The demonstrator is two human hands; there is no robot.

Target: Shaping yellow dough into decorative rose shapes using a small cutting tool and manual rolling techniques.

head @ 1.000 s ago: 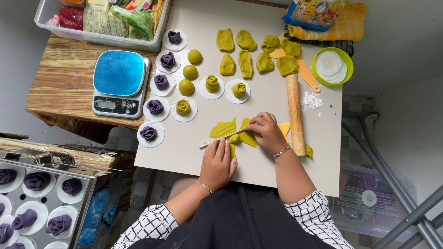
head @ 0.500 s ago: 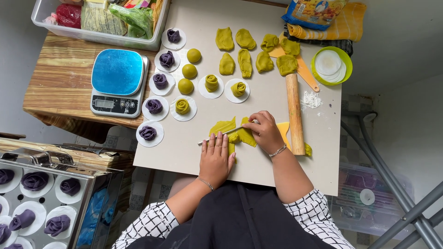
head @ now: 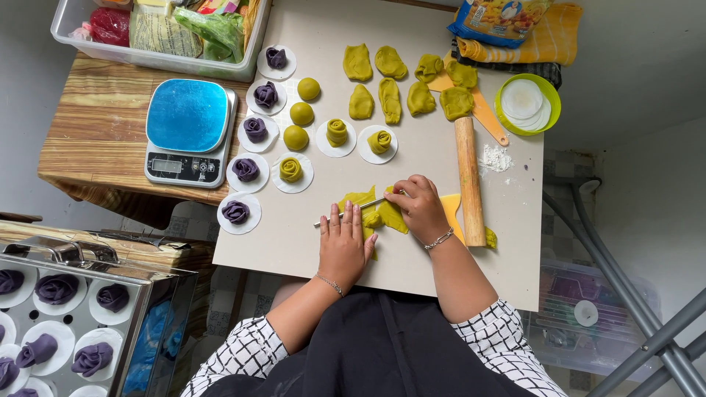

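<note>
- Green dough pieces [head: 382, 213] lie flat on the pale board [head: 412, 265], between the two hands and partly under their fingertips.
- Left hand [head: 344, 242] rests palm down, fingers straight and together, pressing the near edge of the dough.
- Right hand [head: 421, 207] is curled, pinching a thin stick [head: 351, 212] that lies across the dough toward the left fingertips.
- Wooden rolling pin [head: 468, 180] lies just right of the right hand.

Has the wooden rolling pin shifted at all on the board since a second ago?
No. The rolling pin lies as before, right of the right hand, its top end below the green bowl.
</note>
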